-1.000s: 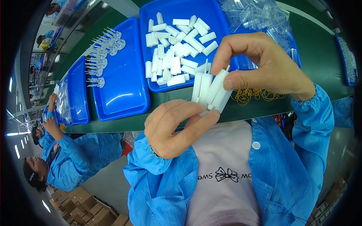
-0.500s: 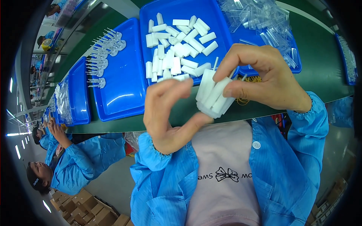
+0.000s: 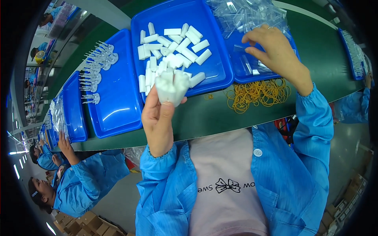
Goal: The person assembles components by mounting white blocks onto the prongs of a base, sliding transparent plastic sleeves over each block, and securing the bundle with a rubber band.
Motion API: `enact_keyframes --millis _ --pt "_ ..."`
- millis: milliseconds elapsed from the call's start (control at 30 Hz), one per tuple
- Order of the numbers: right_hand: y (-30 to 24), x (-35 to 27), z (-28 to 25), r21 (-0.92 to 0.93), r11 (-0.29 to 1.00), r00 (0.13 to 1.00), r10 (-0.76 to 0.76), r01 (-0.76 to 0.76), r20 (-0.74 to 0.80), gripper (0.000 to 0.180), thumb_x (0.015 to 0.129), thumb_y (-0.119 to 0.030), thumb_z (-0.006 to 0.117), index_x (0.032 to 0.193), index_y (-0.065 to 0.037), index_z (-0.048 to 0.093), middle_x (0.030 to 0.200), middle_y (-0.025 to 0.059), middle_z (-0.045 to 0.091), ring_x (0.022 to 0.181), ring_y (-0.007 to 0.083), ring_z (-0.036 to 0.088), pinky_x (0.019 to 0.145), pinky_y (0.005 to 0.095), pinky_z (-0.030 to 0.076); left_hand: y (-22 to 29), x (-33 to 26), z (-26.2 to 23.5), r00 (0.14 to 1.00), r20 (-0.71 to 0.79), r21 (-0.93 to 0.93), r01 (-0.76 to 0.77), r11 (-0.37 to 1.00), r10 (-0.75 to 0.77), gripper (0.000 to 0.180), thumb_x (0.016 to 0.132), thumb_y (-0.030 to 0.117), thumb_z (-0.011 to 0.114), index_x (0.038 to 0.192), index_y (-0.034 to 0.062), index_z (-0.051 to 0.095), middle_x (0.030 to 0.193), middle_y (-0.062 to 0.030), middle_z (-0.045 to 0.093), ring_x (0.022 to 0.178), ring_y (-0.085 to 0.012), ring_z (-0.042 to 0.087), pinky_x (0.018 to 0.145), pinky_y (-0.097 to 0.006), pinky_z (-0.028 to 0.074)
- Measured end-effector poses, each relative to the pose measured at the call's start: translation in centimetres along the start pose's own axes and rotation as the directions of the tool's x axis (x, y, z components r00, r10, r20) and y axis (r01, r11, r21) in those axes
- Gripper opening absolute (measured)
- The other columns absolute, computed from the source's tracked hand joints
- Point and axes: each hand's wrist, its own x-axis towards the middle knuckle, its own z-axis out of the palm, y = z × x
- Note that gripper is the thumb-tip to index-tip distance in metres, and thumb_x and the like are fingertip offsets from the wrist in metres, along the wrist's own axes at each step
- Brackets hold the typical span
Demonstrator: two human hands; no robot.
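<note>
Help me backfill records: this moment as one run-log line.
left hand: holding white cluster | right hand: open over tray of clear pieces | near: yellow bands

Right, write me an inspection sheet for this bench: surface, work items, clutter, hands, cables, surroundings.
Surface: green tabletop, carrying blue trays.
Work items: white cluster, held up; white blocks and clear plastic pieces in separate trays.
Clutter: yellow rubber bands, heaped loose on the tabletop.
Hands: left hand grips the cluster; right hand is over the clear pieces' tray, fingers apart.
Cables: nothing seen.
Surroundings: co-worker at left; cardboard boxes below.
</note>
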Motion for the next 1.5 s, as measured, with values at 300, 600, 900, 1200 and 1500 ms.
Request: enact_keyframes --millis 300,600,900,1200,1500 --pt "2.0 -0.7 4.6 -0.186 0.980 0.992 0.087 -0.068 0.093 0.036 0.076 -0.006 0.063 0.111 -0.005 0.056 0.098 0.0127 0.056 0.087 0.0314 0.055 0.078 0.0387 0.045 -0.3 -0.2 0.7 0.996 -0.005 -0.140 0.083 0.987 -0.085 0.058 0.090 0.021 0.058 0.138 -0.0005 0.033 0.132 -0.0147 0.047 0.117 -0.0249 0.051 0.092 -0.037 0.047" --pt "-4.4 0.9 -0.2 0.861 0.477 0.963 0.263 -0.180 0.056 0.021 0.081 -0.012 0.069 0.096 -0.005 0.056 0.087 -0.0018 0.053 0.078 0.0043 0.052 0.069 0.0200 0.044 -0.3 -0.6 1.2 1.000 0.022 -0.039 -0.018 0.999 0.019 0.055 0.090 0.023 0.057 0.136 -0.0007 0.037 0.131 -0.0144 0.048 0.116 -0.0261 0.051 0.089 -0.038 0.047" --pt "-11.0 2.0 -2.3 0.924 0.352 0.973 0.219 -0.148 0.073 0.030 0.087 -0.028 0.063 0.098 -0.001 0.055 0.085 0.0019 0.052 0.077 0.0076 0.048 0.069 0.0199 0.040 -0.2 -1.1 2.2 0.996 0.047 -0.103 -0.073 0.992 0.079 0.052 0.087 0.013 0.062 0.132 -0.0031 0.042 0.128 -0.0143 0.049 0.117 -0.0226 0.049 0.097 -0.033 0.040" --pt "-10.4 2.0 -1.0 0.777 0.629 0.982 0.131 0.025 -0.138 0.013 0.083 -0.012 0.065 0.086 0.000 0.062 0.079 0.0030 0.060 0.073 0.0088 0.055 0.066 0.0233 0.045 -0.2 -1.1 1.7 0.973 -0.015 0.102 -0.227 0.968 0.230 0.046 0.083 0.016 0.068 0.123 -0.0004 0.053 0.127 -0.0145 0.049 0.114 -0.0223 0.050 0.096 -0.033 0.040" --pt "-11.0 1.6 -0.8 0.740 0.667 0.985 0.169 -0.085 -0.039 0.023 0.082 -0.021 0.069 0.088 0.000 0.063 0.085 0.0063 0.061 0.078 0.0121 0.056 0.072 0.0243 0.044 0.0 -0.6 1.7 0.915 -0.021 0.326 -0.374 0.868 0.402 0.041 0.077 0.009 0.072 0.116 0.0026 0.061 0.120 -0.0150 0.055 0.110 -0.0245 0.053 0.092 -0.034 0.043"
